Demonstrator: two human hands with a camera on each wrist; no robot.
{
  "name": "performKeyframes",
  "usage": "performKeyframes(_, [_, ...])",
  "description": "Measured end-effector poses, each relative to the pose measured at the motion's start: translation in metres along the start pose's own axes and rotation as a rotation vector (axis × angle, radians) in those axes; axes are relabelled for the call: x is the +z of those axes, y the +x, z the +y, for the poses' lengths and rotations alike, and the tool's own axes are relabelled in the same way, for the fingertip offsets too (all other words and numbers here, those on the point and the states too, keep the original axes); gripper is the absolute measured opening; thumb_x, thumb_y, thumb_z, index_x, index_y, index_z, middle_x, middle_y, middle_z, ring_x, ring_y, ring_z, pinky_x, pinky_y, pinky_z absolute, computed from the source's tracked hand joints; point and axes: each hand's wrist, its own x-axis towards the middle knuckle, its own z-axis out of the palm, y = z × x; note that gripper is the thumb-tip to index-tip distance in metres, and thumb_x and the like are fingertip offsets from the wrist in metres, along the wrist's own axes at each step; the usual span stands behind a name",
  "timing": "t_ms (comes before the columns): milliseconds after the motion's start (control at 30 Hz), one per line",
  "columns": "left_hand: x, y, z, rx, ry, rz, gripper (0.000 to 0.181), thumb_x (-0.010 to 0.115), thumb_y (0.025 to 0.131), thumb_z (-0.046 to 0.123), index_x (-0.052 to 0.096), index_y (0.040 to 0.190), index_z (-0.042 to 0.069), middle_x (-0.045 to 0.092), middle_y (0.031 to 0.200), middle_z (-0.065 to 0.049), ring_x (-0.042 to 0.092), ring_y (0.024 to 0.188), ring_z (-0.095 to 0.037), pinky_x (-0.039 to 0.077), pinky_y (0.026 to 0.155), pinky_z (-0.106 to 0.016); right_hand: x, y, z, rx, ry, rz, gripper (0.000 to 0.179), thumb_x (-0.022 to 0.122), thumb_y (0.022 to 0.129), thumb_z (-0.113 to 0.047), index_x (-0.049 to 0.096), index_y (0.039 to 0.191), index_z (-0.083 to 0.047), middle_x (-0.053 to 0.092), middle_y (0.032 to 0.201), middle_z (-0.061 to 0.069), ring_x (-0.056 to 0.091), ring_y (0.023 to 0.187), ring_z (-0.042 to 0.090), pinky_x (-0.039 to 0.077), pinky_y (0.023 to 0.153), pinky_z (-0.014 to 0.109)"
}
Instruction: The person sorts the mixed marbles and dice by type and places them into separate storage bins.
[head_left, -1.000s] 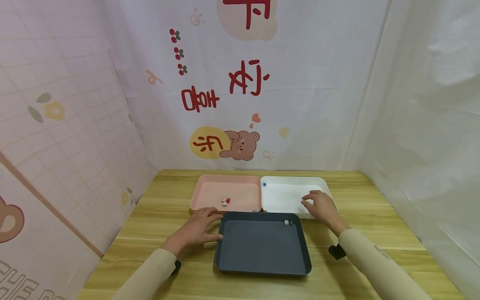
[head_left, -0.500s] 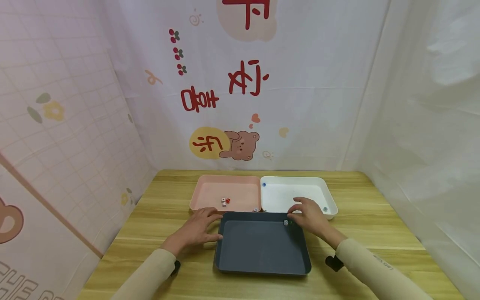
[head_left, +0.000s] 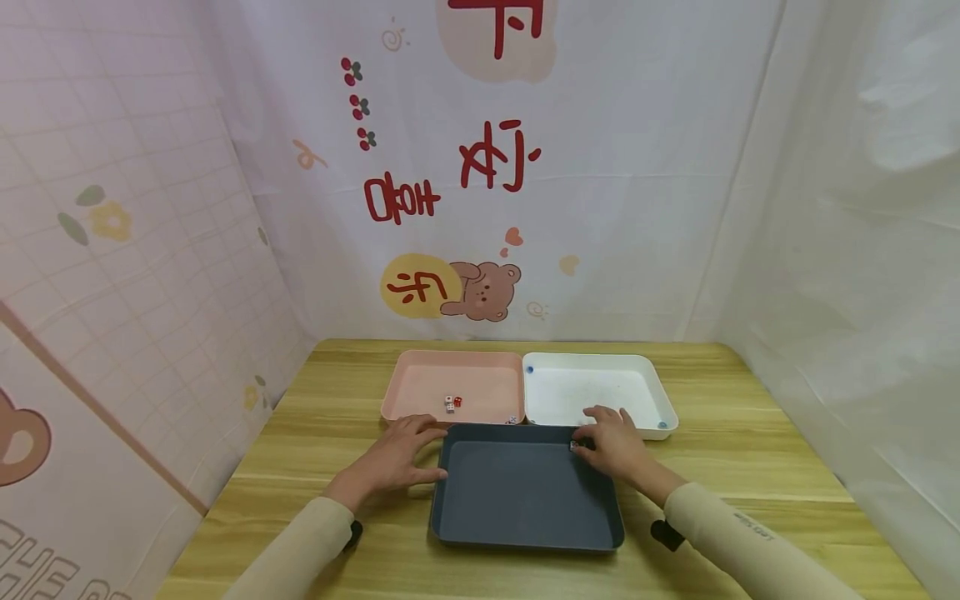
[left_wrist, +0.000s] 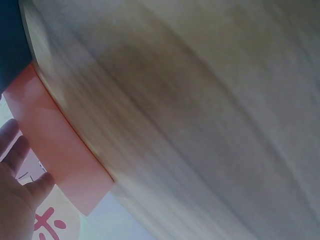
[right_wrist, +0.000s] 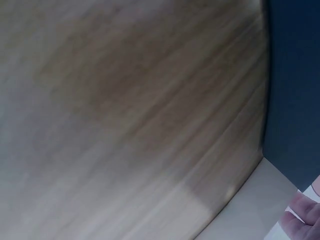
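Note:
The right hand [head_left: 615, 443] reaches over the far right corner of the dark grey tray [head_left: 528, 500], its thumb and fingertips beside a white die [head_left: 573, 447]. A dark die that lay next to it is hidden by the fingers, and I cannot tell whether they pinch it. The left hand [head_left: 397, 454] rests at the grey tray's left edge, fingers spread, thumb touching the wall. Behind are a pink tray [head_left: 420, 375] with white dice [head_left: 449, 407] and a red die [head_left: 457, 402], and a white tray [head_left: 577, 387] with a blue die [head_left: 529, 369] and a bluish die [head_left: 662, 425].
The trays stand on a wood-grain table [head_left: 720, 417]. A printed curtain [head_left: 615, 208] hangs behind and along both sides. More small dice [head_left: 513, 420] lie at the pink tray's near right corner, partly hidden by the grey tray's rim.
The right hand has moved from the white tray left and toward me to the grey tray's corner. A bluish die has come into sight in the white tray and shifted right. The left hand stayed.

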Motion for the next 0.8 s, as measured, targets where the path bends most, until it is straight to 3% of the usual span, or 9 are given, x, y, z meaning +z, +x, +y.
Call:
performKeyframes(533, [-0.0013, -0.0009, 0.0003, -0.001, -0.007, -0.003, 0.074, 0.064, 0.087, 0.064, 0.055, 0.142, 0.016, 0.043, 0.146, -0.009, 0.037, 0.136, -0.032, 0.026, 0.114, -0.052, 0.0005, 0.0074, -0.0051, 0.027, -0.042, -0.061, 0.012, 0.084, 0.078, -0.026, 0.074, 0.078, -0.02, 0.06, 0.127, 0.02, 0.048, 0.125, 0.043, 0.026, 0.102, 0.075])
performKeyframes(800, [-0.0009, -0.0007, -0.0002, 0.002, -0.011, -0.001, 0.074, 0.063, 0.087, 0.065, 0.056, 0.142, 0.016, 0.043, 0.145, -0.009, 0.038, 0.135, -0.032, 0.027, 0.113, -0.053, 0.0053, 0.0096, -0.0044, -0.019, -0.081, -0.063, 0.014, 0.085, 0.077, -0.029, 0.074, 0.077, -0.021, 0.06, 0.128, 0.017, 0.048, 0.127, 0.041, 0.025, 0.102, 0.075])
